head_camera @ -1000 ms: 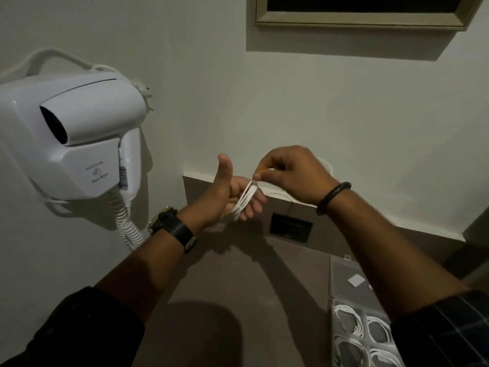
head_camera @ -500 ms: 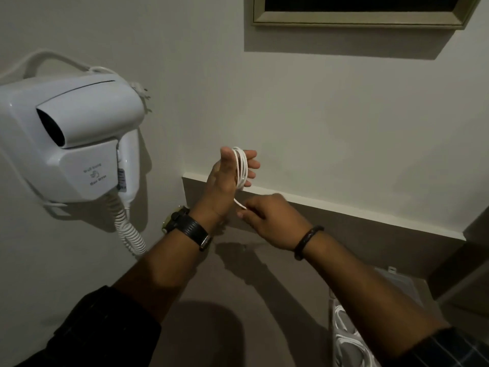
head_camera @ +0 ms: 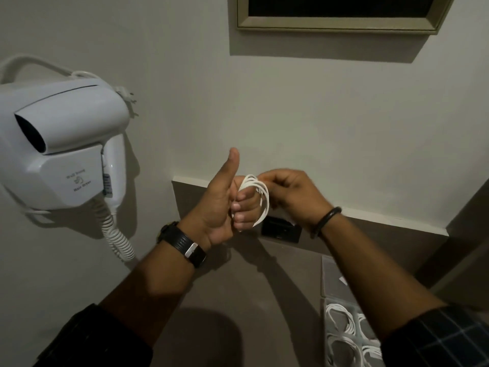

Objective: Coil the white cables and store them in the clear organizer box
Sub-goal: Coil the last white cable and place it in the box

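A white cable (head_camera: 260,198) is wound in several loops around the curled fingers of my left hand (head_camera: 227,205), whose thumb points up. My right hand (head_camera: 293,193) is just to the right of the loops and pinches the cable's top strand between its fingertips. Both hands are held in the air in front of the wall, above the brown counter (head_camera: 238,287). The clear organizer box (head_camera: 325,276) lies at the lower right with its lid open; coiled white cables (head_camera: 340,317) lie in its compartments. My right forearm hides part of the box.
A white wall-mounted hair dryer (head_camera: 60,154) with a spiral cord (head_camera: 117,239) hangs at the left. A black socket plate (head_camera: 281,230) sits in the backsplash behind my hands. A framed panel (head_camera: 338,25) hangs high on the wall.
My right hand rose from below the coil to its top right, carrying the strand around my left fingers. My left hand tilted, and the coil now holds more turns.
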Demonstrator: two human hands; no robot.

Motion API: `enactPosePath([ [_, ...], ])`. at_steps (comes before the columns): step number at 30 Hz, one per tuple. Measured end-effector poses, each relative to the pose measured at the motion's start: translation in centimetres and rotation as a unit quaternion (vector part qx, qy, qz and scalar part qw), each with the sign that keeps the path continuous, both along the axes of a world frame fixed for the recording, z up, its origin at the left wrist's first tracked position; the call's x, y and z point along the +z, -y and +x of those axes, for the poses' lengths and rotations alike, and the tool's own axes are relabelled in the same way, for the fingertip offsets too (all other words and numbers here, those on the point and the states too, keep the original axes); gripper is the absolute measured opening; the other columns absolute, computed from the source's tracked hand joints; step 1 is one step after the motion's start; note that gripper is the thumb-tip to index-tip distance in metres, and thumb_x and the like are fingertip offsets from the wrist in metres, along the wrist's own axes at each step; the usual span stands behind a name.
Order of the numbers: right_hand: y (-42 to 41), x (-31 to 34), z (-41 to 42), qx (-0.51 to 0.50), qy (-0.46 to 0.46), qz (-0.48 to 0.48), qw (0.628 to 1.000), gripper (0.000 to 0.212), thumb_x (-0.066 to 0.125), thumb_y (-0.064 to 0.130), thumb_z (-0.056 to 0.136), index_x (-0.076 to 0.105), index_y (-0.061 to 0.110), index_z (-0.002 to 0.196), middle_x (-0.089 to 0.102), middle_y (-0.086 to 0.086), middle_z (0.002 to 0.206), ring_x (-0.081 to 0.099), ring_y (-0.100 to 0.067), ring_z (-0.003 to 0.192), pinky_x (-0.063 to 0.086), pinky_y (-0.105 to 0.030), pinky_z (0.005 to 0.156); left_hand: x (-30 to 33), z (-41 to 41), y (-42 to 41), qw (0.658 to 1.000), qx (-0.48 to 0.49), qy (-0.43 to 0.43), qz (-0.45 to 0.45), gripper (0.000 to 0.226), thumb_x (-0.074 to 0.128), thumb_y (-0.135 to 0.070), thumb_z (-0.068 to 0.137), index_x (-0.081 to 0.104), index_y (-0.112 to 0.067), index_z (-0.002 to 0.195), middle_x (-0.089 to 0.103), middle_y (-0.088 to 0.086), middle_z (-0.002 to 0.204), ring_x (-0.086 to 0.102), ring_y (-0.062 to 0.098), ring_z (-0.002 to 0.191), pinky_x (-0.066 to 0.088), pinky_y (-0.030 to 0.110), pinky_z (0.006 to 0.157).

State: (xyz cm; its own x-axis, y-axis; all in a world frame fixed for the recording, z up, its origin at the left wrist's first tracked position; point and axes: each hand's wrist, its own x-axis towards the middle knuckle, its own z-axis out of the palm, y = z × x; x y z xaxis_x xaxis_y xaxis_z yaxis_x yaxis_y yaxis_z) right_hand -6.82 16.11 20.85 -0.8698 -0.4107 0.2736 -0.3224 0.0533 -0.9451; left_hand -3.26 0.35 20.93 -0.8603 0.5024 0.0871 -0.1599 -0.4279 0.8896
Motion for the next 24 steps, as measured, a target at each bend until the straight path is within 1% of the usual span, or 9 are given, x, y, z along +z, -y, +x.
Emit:
enactPosePath([
  [2, 1.4, -2.1, 1.1, -0.004, 0.032, -0.017, 0.999, 0.014, 0.056, 0.003, 0.091, 0.068, -0.004, 0.091, 0.068, -0.004, 0.066, 0.06, -0.011, 0.056, 0.053, -0.024, 0.055, 0.4, -0.4, 0.0, 0.999, 0.021, 0.015, 0.027, 0.059, 0.055, -0.059, 0.081, 0.034, -0.017, 0.045, 0.031, -0.005, 0.034, 0.028, 0.01, 0.03, 0.019, 0.014, 0.035],
  [3, 1.9, -2.9, 1.7, -0.005, 0.045, -0.005, 0.999, 0.017, 0.054, 0.004, 0.093, 0.067, -0.006, 0.089, 0.065, -0.001, 0.06, 0.057, -0.011, 0.05, 0.051, -0.024, 0.05, 0.5, -0.7, 0.0, 0.999, 0.048, 0.019, 0.015, 0.057, 0.057, -0.051, 0.084, 0.033, -0.018, 0.045, 0.03, -0.006, 0.033, 0.028, 0.009, 0.029, 0.021, 0.013, 0.034],
  [6, 2.7, -3.8, 2.9, -0.015, 0.028, 0.082, 0.996, 0.022, 0.048, 0.012, 0.096, 0.062, 0.002, 0.082, 0.056, 0.002, 0.055, 0.049, -0.01, 0.042, 0.045, -0.025, 0.042, 0.5, -1.4, 0.8, 0.991, 0.123, 0.047, -0.031, 0.051, 0.068, -0.039, 0.08, 0.034, -0.021, 0.046, 0.029, -0.006, 0.034, 0.033, 0.008, 0.03, 0.028, 0.013, 0.032],
  [10, 2.5, -2.3, 3.8, -0.028, -0.08, 0.247, 0.965, 0.019, 0.05, 0.018, 0.094, 0.063, 0.007, 0.085, 0.06, 0.001, 0.065, 0.051, -0.006, 0.046, 0.045, -0.025, 0.049, 0.0, -1.9, 1.7, 0.98, 0.18, 0.069, -0.05, 0.048, 0.07, -0.035, 0.078, 0.037, -0.02, 0.046, 0.031, -0.005, 0.034, 0.036, 0.009, 0.031, 0.03, 0.013, 0.033],
  [13, 2.5, -1.6, 4.3, -0.08, -0.229, 0.356, 0.902, 0.018, 0.055, 0.023, 0.092, 0.066, 0.009, 0.09, 0.069, -0.008, 0.081, 0.059, -0.021, 0.07, 0.042, -0.029, 0.066, -0.3, -2.2, 1.9, 0.972, 0.214, 0.086, -0.043, 0.052, 0.066, -0.037, 0.084, 0.036, -0.019, 0.046, 0.031, -0.004, 0.035, 0.036, 0.011, 0.032, 0.029, 0.014, 0.034],
  [15, 2.4, -1.4, 4.8, -0.121, -0.272, 0.325, 0.898, 0.016, 0.06, 0.025, 0.089, 0.068, 0.012, 0.093, 0.068, -0.005, 0.079, 0.058, -0.019, 0.071, 0.038, -0.026, 0.064, -0.4, -2.4, 1.8, 0.968, 0.23, 0.096, -0.029, 0.053, 0.064, -0.038, 0.086, 0.035, -0.019, 0.047, 0.03, -0.004, 0.036, 0.035, 0.011, 0.032, 0.028, 0.015, 0.034],
  [18, 2.2, -1.3, 5.4, -0.143, -0.243, 0.207, 0.937, 0.015, 0.067, 0.028, 0.084, 0.071, 0.018, 0.095, 0.067, 0.004, 0.076, 0.054, -0.007, 0.059, 0.04, -0.016, 0.057, -0.5, -2.4, 1.7, 0.953, 0.286, 0.094, -0.022, 0.049, 0.066, -0.037, 0.086, 0.035, -0.018, 0.052, 0.031, -0.003, 0.037, 0.034, 0.011, 0.033, 0.028, 0.016, 0.034],
  [21, 1.9, -1.4, 5.4, -0.139, -0.112, 0.027, 0.983, 0.006, 0.07, 0.022, 0.082, 0.068, 0.025, 0.088, 0.068, 0.0, 0.072, 0.065, -0.016, 0.057, 0.054, -0.024, 0.053, -0.6, -2.2, 1.6, 0.934, 0.342, 0.106, -0.012, 0.044, 0.066, -0.035, 0.086, 0.038, -0.017, 0.057, 0.031, -0.002, 0.043, 0.032, 0.011, 0.034, 0.027, 0.016, 0.036],
  [24, 1.6, -1.8, 5.0, -0.138, -0.089, 0.057, 0.985, 0.006, 0.069, 0.018, 0.084, 0.069, 0.022, 0.088, 0.068, -0.002, 0.068, 0.067, -0.018, 0.057, 0.059, -0.035, 0.057, -0.7, -2.0, 1.1, 0.918, 0.381, 0.109, -0.008, 0.042, 0.065, -0.033, 0.088, 0.038, -0.017, 0.061, 0.032, -0.002, 0.047, 0.032, 0.011, 0.034, 0.027, 0.016, 0.037],
])
